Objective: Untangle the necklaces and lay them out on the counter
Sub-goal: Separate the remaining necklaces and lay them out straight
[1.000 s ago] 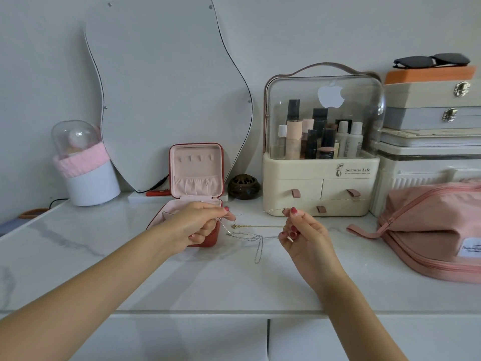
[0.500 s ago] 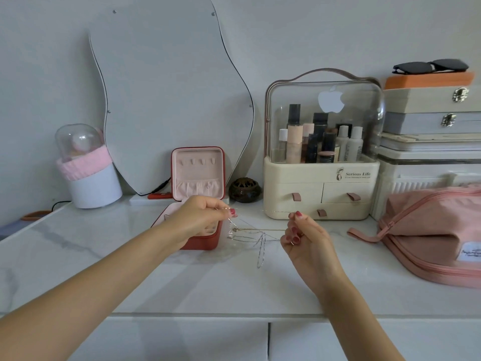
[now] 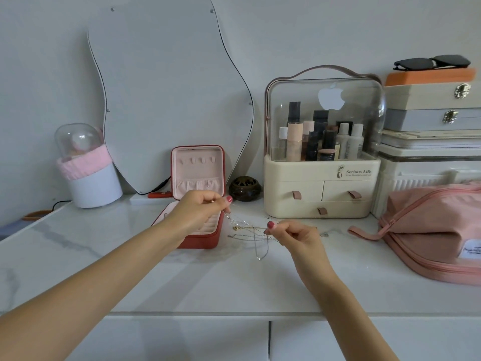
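Silver and gold chains point(image 3: 253, 234) hang in a tangle between both hands, just above the counter point(image 3: 234, 282), w/ one loop drooping toward the marble near the front. Left hand point(image 3: 200, 209) is raised over the open red box point(image 3: 200, 230), forearm stretched in from lower left, knuckles up, thumb & forefinger pinching one end of the chains. Right hand point(image 3: 294, 237) sits lower & a bit nearer, wrist bent, fingers curled in, thumb & forefinger pinching strands at the other side. Chains run slack between the two pinches; can't tell how many there are. Behind: mirror point(image 3: 169, 100), cream organizer point(image 3: 322, 162) w/ bottles; pink bag point(image 3: 437, 230) to the right.
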